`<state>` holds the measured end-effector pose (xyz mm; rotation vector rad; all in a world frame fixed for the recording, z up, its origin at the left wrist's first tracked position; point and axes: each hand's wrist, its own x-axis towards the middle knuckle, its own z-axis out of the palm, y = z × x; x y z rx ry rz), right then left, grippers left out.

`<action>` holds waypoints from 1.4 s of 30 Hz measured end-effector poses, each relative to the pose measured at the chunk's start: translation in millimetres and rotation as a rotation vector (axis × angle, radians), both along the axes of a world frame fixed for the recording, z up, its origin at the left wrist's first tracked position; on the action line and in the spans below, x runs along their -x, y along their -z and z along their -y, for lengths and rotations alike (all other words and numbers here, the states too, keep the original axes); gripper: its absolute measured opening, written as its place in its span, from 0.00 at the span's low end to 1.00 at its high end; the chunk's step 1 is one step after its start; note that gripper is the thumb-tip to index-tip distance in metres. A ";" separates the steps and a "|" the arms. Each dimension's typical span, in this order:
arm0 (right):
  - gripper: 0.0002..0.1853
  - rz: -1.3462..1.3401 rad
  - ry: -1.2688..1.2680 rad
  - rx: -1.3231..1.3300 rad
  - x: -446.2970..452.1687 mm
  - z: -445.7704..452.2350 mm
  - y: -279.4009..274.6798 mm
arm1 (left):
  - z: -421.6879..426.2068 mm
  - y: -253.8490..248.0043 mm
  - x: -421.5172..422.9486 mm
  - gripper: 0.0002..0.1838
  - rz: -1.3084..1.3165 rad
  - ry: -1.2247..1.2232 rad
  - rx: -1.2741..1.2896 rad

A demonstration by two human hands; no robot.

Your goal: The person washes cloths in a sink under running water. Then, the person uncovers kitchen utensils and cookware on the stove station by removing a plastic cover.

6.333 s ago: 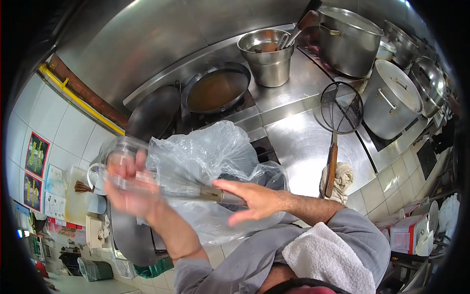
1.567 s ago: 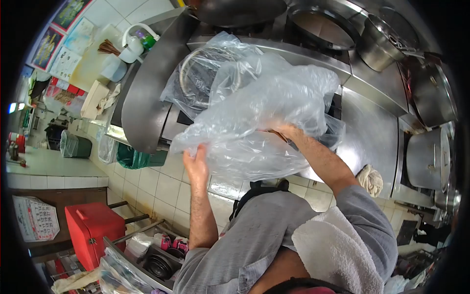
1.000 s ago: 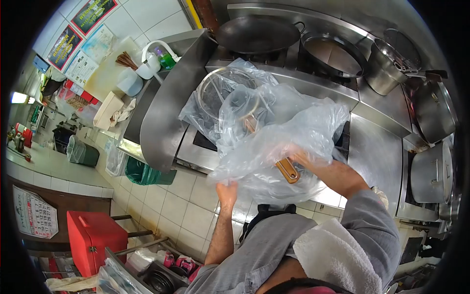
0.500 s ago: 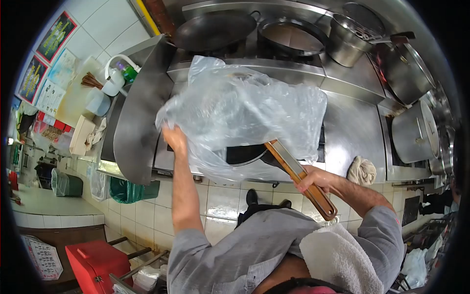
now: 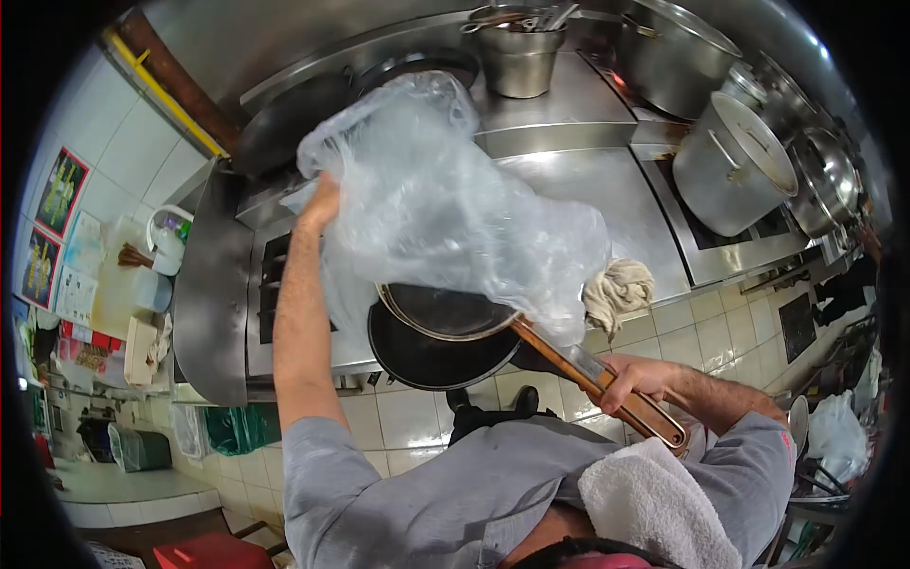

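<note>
Level with the cooktop's left part, my left hand (image 5: 322, 201) is closed on the edge of a large clear plastic bag (image 5: 445, 199), which billows out in front of me. My right hand (image 5: 633, 382) wraps round a long wooden handle (image 5: 559, 351) with a metal strip. At its far end is a round, pale-rimmed piece (image 5: 450, 311), perhaps a strainer, partly covered by the bag. Under it is a black frying pan (image 5: 427, 363), whose dark handle runs toward my right hand; whether I hold that too, I cannot tell.
A crumpled cloth (image 5: 618, 292) lies at the steel counter's front edge. Behind stand a metal pot of utensils (image 5: 519, 62) and a large stockpot (image 5: 662, 59). A lidded pot (image 5: 730, 166) is at the right. A curved steel panel (image 5: 210, 284) borders the stove's left side.
My view has shifted to the right. My left hand has raised its end of the bag away from me. The pan and the pale-rimmed piece show more fully below the bag, near the front edge.
</note>
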<state>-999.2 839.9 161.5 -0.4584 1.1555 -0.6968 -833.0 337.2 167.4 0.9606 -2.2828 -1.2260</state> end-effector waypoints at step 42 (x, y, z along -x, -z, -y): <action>0.18 -0.021 0.885 0.264 134.1 -87.8 -19.7 | -70.4 65.3 -249.3 0.23 0.722 -1.146 0.274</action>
